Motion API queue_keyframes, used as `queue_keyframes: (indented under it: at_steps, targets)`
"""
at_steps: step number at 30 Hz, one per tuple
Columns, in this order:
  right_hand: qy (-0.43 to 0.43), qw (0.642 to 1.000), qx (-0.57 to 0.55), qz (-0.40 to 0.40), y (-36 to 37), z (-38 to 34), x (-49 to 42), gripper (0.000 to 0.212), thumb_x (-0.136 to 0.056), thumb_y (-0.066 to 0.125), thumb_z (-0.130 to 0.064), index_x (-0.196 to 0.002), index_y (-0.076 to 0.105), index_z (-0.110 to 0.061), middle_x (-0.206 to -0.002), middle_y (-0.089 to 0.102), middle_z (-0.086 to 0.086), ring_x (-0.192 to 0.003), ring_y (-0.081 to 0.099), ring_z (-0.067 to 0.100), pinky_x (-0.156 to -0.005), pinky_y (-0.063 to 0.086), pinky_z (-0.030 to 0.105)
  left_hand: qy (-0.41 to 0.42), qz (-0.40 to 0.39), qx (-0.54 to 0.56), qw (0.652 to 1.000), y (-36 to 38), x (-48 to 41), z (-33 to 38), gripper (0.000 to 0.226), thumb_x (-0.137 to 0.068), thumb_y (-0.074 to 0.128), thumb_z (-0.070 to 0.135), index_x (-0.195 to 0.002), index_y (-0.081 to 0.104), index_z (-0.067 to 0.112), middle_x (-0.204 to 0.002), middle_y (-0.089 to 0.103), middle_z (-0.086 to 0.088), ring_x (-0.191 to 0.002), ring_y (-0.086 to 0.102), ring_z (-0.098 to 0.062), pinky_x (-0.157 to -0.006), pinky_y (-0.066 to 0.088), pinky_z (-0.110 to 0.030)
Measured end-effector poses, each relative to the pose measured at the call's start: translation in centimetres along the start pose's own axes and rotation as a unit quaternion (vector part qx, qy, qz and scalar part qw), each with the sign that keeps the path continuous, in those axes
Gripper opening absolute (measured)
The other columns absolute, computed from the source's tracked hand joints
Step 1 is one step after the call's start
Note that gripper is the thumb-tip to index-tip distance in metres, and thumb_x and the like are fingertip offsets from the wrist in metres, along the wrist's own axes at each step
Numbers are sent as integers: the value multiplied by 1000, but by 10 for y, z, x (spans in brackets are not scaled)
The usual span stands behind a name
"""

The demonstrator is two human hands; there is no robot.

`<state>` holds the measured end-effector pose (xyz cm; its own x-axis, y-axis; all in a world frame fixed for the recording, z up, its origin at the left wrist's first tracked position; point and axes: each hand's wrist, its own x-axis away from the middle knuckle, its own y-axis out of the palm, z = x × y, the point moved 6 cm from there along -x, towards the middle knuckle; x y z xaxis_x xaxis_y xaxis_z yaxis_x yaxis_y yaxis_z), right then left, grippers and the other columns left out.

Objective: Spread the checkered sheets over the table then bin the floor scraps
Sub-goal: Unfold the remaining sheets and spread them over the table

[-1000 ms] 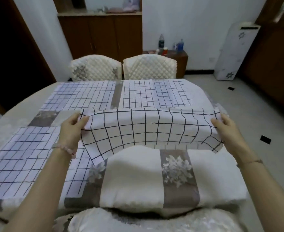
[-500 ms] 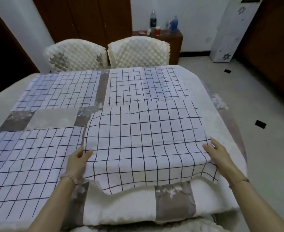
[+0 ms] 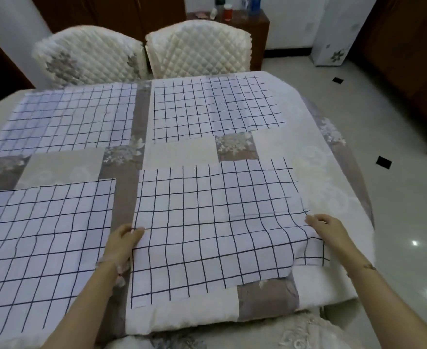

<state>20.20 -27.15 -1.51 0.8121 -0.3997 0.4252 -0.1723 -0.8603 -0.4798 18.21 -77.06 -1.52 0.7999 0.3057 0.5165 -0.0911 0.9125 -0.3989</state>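
I'm pinching the lower-right checkered sheet (image 3: 207,222) by its sides, left hand (image 3: 124,239) and right hand (image 3: 329,231), tensioning it flat on the desk (image 3: 325,172).

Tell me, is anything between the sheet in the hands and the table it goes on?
Nothing visible. The near right checkered sheet lies on the tablecloth; the left hand and right hand grip its side edges.
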Motion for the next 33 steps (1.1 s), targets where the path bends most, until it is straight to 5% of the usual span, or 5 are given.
queue_keyframes:
  at_steps: [12, 20, 27, 31, 33]
  targets:
    - [32, 997, -29, 57, -16, 41, 44, 20, -87, 63, -18, -107, 60, -16, -85, 63, -6, -76, 59, 7, -59, 42, 22, -13, -45, 18, 999, -22, 37, -41, 40, -81, 65, -5, -114, 56, 16, -79, 61, -9, -69, 58, -16, -57, 48, -22]
    - [0, 992, 37, 116, -18, 32, 48, 23, -83, 69, -20, -103, 66, -9, -93, 68, 9, -89, 61, 26, -79, 46, 34, 1, -8, 41, 999, -31, 41, -44, 37, -80, 67, -2, -113, 59, 13, -88, 66, -11, -74, 61, -24, -63, 52, -30]
    - [-2, 990, 59, 127, -16, 22, 44, 29, -83, 69, -21, -108, 66, -6, -103, 68, 14, -95, 61, 30, -87, 48, 39, -14, -62, 53, 997, -36, 42, -34, 32, -82, 65, -3, -108, 58, 13, -89, 62, -14, -70, 61, -25, -45, 52, -25]
    - [12, 991, 94, 95, -7, 26, 48, 33, -86, 65, -24, -115, 62, -9, -111, 66, 14, -100, 60, 30, -89, 47, 41, -5, -37, -37, 999, -31, 41, -39, 26, -87, 58, -1, -111, 57, 9, -83, 60, -13, -64, 56, -24, -54, 48, -30]
    - [6, 988, 112, 106, -5, 24, 52, 33, -89, 61, -25, -119, 58, -11, -118, 64, 14, -105, 58, 31, -91, 45, 42, 80, 43, -129, 988, -32, 40, -22, 14, -89, 54, 7, -101, 58, 14, -89, 63, -13, -65, 61, -27, -54, 54, -35]
